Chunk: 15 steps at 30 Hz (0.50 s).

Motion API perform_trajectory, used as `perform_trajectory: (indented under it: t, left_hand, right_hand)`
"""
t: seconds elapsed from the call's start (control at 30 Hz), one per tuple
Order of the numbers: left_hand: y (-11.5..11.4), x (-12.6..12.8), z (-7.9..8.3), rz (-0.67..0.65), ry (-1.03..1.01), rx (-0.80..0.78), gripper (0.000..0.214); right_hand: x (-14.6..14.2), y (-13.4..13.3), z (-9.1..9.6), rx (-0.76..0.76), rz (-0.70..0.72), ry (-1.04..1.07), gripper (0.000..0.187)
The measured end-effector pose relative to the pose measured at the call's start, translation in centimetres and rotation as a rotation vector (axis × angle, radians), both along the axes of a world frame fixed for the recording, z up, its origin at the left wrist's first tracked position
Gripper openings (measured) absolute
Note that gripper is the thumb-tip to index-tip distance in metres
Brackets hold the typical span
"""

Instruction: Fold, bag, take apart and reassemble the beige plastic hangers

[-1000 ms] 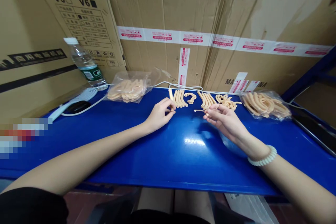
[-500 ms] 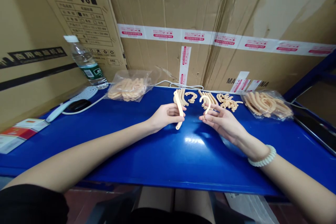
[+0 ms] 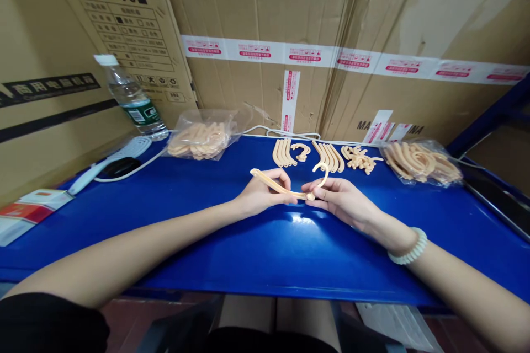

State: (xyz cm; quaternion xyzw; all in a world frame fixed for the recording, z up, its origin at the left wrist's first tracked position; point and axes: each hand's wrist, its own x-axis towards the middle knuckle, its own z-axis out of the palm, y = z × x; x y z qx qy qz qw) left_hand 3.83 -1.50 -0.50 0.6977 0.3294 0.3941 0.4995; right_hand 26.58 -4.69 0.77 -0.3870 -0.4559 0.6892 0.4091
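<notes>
Between its thumb and fingers my left hand (image 3: 265, 192) pinches a beige hanger arm (image 3: 273, 183), a slim curved bar that slants down to the right. My right hand (image 3: 342, 198) grips a beige hanger hook (image 3: 324, 174), its curl pointing up. The bar's right end meets the base of the hook at my right fingertips; whether the two are joined I cannot tell. Behind the hands lie a row of curved hanger arms (image 3: 284, 153), a few loose hooks (image 3: 301, 151), a second row of arms (image 3: 328, 156) and a pile of hooks (image 3: 359, 159).
Clear bags of beige parts lie at the back left (image 3: 201, 140) and right (image 3: 418, 161) of the blue table (image 3: 232, 253). A water bottle (image 3: 134, 102), a white brush-like item (image 3: 111, 160), a black oval object (image 3: 121, 166) and a cable stand left. Cardboard boxes (image 3: 248, 5) wall the back.
My left hand has turned the hanger arm from upright to slanting and brought its end to the hook. My right hand has moved slightly down and left with the hook.
</notes>
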Motion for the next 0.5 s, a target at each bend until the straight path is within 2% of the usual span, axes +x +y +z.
perform_trajectory:
  t: [0.17,0.3,0.5]
  left_hand:
    - [-0.23,-0.24,-0.09,-0.035,0.052,0.179,0.024]
    - [-0.43,-0.25,0.12,-0.004,0.079,0.302,0.024]
    - [-0.6,-0.19,0.42,0.034,0.088,0.295,0.026]
  right_hand:
    - [0.16,0.01,-0.05,-0.016,0.066,0.017,0.029]
    - [0.11,0.06,0.07,-0.012,0.101,0.013,0.029]
    - [0.06,-0.15,0.36,-0.005,0.108,-0.006,0.028]
